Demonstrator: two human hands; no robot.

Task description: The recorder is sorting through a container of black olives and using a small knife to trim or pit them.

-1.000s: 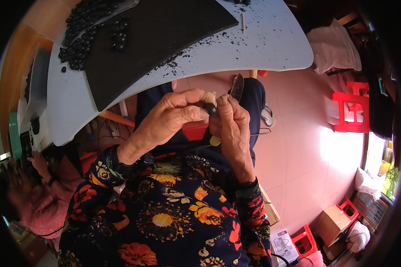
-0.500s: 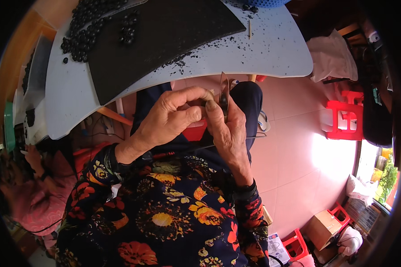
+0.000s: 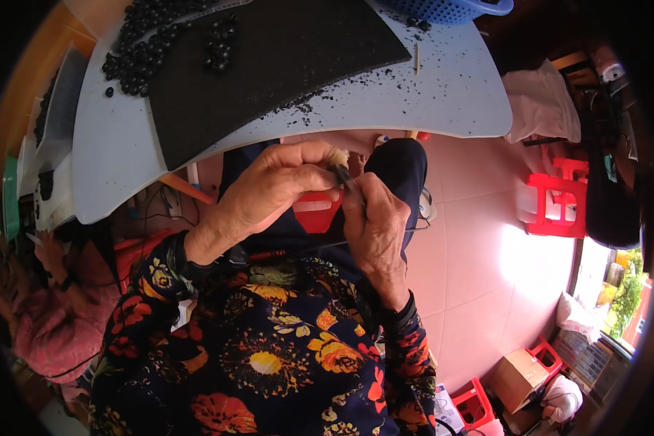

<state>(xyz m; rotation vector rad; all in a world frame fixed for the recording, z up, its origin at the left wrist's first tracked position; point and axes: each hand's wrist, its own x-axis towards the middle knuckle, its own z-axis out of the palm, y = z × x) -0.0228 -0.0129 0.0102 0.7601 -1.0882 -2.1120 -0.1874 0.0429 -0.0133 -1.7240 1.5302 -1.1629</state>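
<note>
My left hand [image 3: 269, 182] pinches a small black piece [image 3: 338, 173] between thumb and index finger, in front of my lap. The fingers hide most of the piece, so its full shape does not show. A pale yellowish cover or wrap [image 3: 337, 156] sits at the index fingertip. My right hand [image 3: 379, 221] is closed around a thin knife [image 3: 353, 187]. Its narrow end meets the black piece or lies right beside it. Much of the knife is hidden in the fingers.
Ahead stands a light table [image 3: 443, 102] with a dark mat [image 3: 269, 65], scattered black crumbs, many black round beads [image 3: 149, 62], a thin stick [image 3: 417, 58] and a blue basket [image 3: 458, 9]. Red stools [image 3: 559, 203] stand at right. Another person's arm [image 3: 58, 269] shows at left.
The knife blade, which pointed up from my right hand, is now turned down toward the black piece in my left fingers. My right hand has rotated and lowered slightly.
</note>
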